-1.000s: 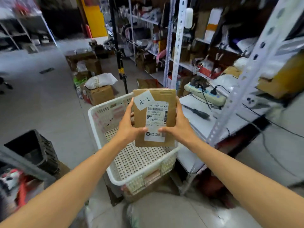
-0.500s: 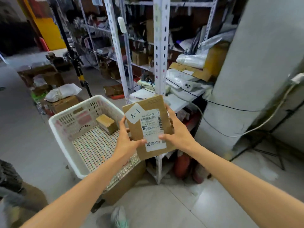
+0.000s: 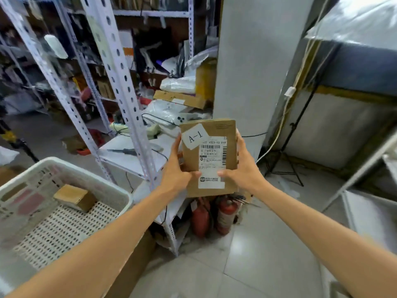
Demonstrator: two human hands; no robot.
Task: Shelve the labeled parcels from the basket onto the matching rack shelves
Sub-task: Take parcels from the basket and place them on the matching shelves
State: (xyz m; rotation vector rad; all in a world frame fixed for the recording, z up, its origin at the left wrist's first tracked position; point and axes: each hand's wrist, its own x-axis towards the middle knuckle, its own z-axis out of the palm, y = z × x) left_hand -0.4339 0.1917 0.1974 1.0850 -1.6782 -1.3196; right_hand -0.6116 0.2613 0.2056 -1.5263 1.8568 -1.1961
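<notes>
- My left hand grips the left edge of a flat brown cardboard parcel, thumb pressed on its front near the lower left corner, fingers wrapped behind.
- My right hand clamps the opposite edge, thumb on the front beside the printed label, fingers behind.
- I hold the parcel upright in the air, tilted a little to one side, its face toward me.
- A white handwritten tag reading "A-1" sits at the parcel's upper left corner, and a white shipping label with barcodes runs down the front below it.
- Just behind the parcel is the low shelf of a white metal rack, carrying cables, a power strip and a dark-handled tool.
- Higher shelves of the rack are crowded with bags and cartons, too blurred to tell apart.
- Under the parcel, on the tiled floor, stand two red fire extinguishers side by side against the rack's end.
- At lower left is the white perforated basket, with one small brown box lying inside near its far rim.
- A grey pillar rises right of the rack, and a black tripod stand is beyond it.
</notes>
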